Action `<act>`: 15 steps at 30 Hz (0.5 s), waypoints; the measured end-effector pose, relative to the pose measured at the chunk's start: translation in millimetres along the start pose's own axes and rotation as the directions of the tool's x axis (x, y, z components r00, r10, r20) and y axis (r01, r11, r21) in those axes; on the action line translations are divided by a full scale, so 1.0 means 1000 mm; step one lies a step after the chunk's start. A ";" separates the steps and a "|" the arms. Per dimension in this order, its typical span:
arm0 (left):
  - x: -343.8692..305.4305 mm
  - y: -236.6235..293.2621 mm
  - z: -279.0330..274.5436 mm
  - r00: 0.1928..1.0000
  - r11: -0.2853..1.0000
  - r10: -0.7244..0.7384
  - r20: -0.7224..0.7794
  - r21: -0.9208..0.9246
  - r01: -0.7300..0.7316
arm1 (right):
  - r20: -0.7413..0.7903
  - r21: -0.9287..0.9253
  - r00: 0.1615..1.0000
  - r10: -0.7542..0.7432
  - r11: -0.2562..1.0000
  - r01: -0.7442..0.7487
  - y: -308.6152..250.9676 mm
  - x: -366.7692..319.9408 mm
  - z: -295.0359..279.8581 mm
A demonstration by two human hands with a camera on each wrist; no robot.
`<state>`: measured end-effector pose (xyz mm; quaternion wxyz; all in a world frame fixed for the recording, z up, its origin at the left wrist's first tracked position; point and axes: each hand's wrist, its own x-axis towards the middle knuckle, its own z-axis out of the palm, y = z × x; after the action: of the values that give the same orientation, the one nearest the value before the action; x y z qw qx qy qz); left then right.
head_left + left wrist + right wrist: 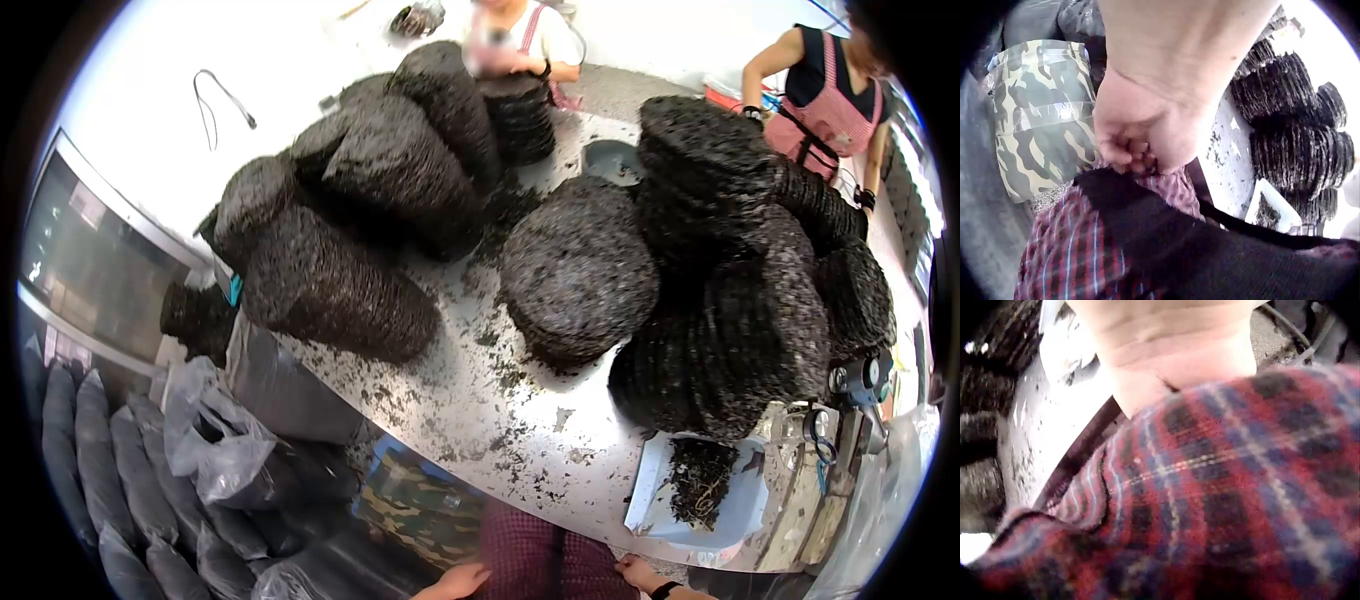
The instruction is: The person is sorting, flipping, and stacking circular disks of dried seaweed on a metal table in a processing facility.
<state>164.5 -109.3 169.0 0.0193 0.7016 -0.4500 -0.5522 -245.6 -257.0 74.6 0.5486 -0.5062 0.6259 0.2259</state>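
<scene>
Plaid cloth (550, 560) covers the person's lap at the table's near edge. At its left side is the left hand (463, 580); in the left wrist view the fingers of this left hand (1141, 140) curl in and grip the plaid cloth (1079, 244), beside a black part of the garment (1210, 256). On the cloth's other side the right hand (645, 576) grips its edge. The right wrist view shows only the heel of the right hand (1166, 381), its fingers hidden behind the raised plaid cloth (1210, 481).
Dark round stacks (580, 270) of thin sheets stand and lean on the white table (470, 420), with crumbs around. A blue-white tray (645, 500) holds dark scraps. Black bags (120, 450) and a camouflage bundle (420, 505) lie left. Two people in checked aprons (825, 115) are across the table.
</scene>
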 end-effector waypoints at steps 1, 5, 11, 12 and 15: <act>0.000 -0.008 0.004 1.000 0.999 0.019 -0.005 0.038 -0.019 | -0.080 0.094 0.997 -0.014 0.995 0.021 -0.005 -0.008 0.001; -0.027 0.018 -0.055 0.976 0.925 0.031 0.214 0.363 -0.109 | -0.175 0.583 0.984 0.041 0.810 0.070 0.027 0.023 0.035; -0.061 0.052 -0.101 0.870 0.815 0.369 0.328 0.336 -0.472 | -0.219 0.132 0.758 -0.614 0.751 0.647 -0.038 -0.104 -0.032; -0.060 0.065 -0.117 0.870 0.793 0.345 0.352 0.385 -0.471 | -0.253 0.161 0.726 -0.639 0.712 0.683 -0.052 -0.113 -0.033; -0.046 0.074 -0.165 0.851 0.765 0.346 0.395 0.407 -0.500 | -0.266 0.005 0.813 -0.518 0.843 0.539 -0.103 -0.133 -0.037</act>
<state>251.1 -200.6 306.6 -0.1032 0.4701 -0.7217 -0.4974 -186.9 -276.5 235.3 0.5245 -0.6623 0.5342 -0.0276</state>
